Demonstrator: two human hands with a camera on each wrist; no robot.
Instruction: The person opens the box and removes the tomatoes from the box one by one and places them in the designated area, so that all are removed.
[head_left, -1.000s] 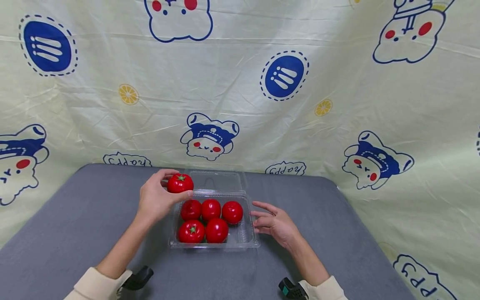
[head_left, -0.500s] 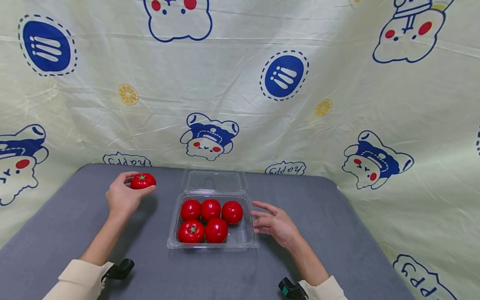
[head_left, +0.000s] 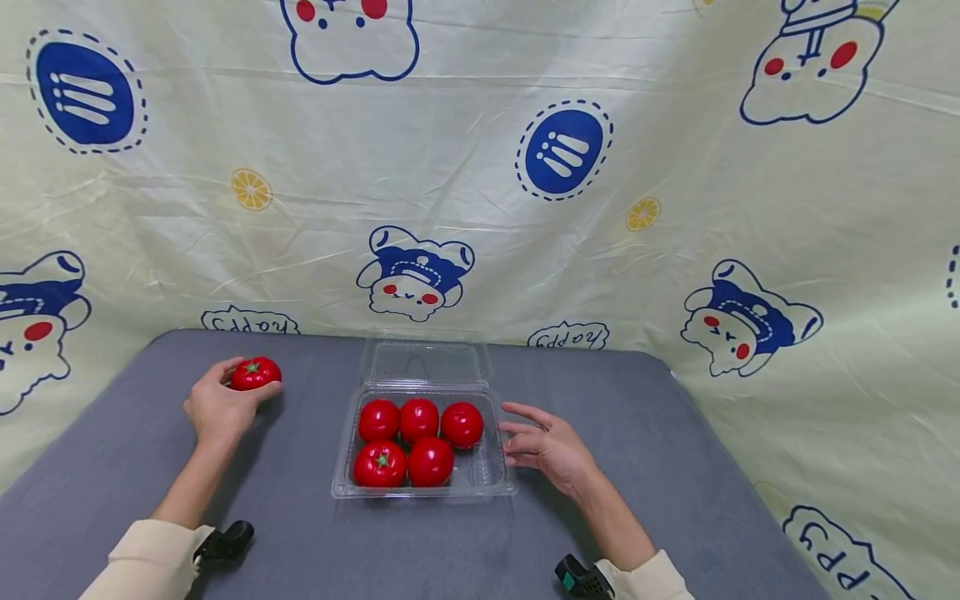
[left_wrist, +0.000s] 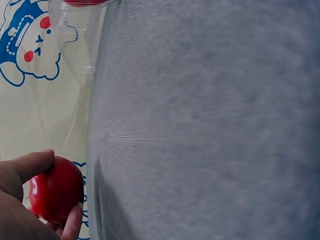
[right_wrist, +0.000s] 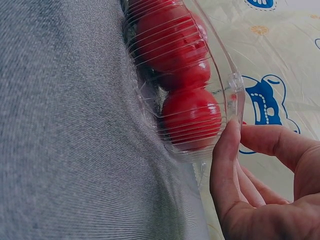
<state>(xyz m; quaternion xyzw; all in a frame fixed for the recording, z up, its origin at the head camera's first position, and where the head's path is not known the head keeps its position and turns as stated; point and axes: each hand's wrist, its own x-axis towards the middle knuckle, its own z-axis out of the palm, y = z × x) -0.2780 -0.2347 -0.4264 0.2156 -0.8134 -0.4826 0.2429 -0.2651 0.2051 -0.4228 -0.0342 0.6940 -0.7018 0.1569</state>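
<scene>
At the far left of the grey table [head_left: 420, 550], I had the left hand [head_left: 219, 402] pinching a tomato [head_left: 255, 374] between thumb and fingers; whether it touched the surface, I couldn't tell. Well apart to its right stood the clear box [head_left: 423, 493], its lid [head_left: 427, 364] swung open to the far side. Five tomatoes [head_left: 431, 462] sat inside, three far and two near. Just right of the box, I had the right hand [head_left: 551, 450] with fingers extended, gripping nothing, tips at the rim.

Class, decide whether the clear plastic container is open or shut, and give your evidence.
Open. The lid extends from the container's far edge, leaving the five tomatoes inside uncovered.
</scene>
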